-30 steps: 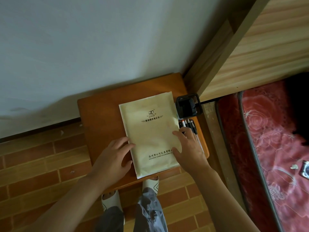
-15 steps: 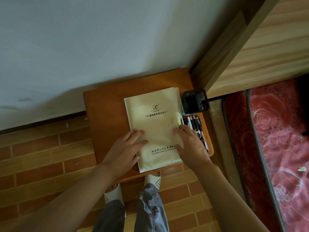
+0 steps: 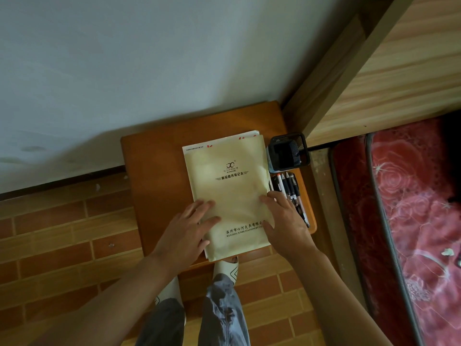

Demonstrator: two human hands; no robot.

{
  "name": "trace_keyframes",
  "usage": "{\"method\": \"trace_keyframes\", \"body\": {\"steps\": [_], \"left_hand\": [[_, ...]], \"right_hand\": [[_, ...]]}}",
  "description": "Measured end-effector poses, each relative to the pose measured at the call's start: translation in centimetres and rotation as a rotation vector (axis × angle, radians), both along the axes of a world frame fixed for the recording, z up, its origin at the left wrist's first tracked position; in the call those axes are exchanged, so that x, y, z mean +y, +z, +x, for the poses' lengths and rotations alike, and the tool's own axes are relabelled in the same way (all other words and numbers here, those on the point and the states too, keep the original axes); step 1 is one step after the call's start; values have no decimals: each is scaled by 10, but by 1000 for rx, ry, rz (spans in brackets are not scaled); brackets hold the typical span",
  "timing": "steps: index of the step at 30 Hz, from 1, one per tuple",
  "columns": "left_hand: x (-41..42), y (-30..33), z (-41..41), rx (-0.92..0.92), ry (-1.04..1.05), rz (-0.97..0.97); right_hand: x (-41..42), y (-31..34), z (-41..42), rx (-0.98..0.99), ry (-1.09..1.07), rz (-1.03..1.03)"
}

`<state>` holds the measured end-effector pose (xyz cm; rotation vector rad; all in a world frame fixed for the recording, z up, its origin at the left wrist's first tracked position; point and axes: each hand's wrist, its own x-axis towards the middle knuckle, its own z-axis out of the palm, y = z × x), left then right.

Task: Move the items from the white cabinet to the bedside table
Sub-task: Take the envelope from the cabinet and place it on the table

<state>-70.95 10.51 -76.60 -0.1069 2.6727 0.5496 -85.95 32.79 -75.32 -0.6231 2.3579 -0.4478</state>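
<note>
1. Nearest the camera, two grey trouser legs (image 3: 219, 310) and two pale slippers (image 3: 228, 269) are seen on the brick-patterned floor (image 3: 62, 236), at the front edge of the bedside table (image 3: 154, 176).
2. The left hand (image 3: 187, 231) is laid flat on the near left part of the cream notebook (image 3: 229, 193), fingers straight and slightly spread; the right hand (image 3: 287, 221) is laid on its near right edge, fingers extended and nothing pinched; whether the thumb is tucked under the cover cannot be told.
3. One cream notebook is counted, lying on the table top with its near end projecting past the front edge; beneath it one more printed sheet or booklet (image 3: 224, 143) is shown at the far edge, and how many lie under it cannot be told.
4. Just right of the notebook, a row of about four pens (image 3: 287, 186) is laid loose on the table; the exact number is hidden by the right hand.
5. Beyond the pens, one black mesh pen holder (image 3: 289, 153) stands at the far right corner, close beside the notebook.
6. Farthest off, one wall (image 3: 149, 58), one wooden bed frame (image 3: 374, 71) and one red floral mattress (image 3: 411, 208) are visible; the white cabinet is not in view.
7. Judged risks: the overhanging stack could be tipped off if released carelessly; the pens could be swept over the right edge by the right hand; the holder could be knocked if the stack is pushed further.
</note>
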Motion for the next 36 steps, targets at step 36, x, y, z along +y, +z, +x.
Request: {"method": "trace_keyframes", "body": {"steps": [36], "left_hand": [[-65, 373, 116, 128, 833, -255]], "right_hand": [[-134, 355, 71, 237, 411, -47]]}}
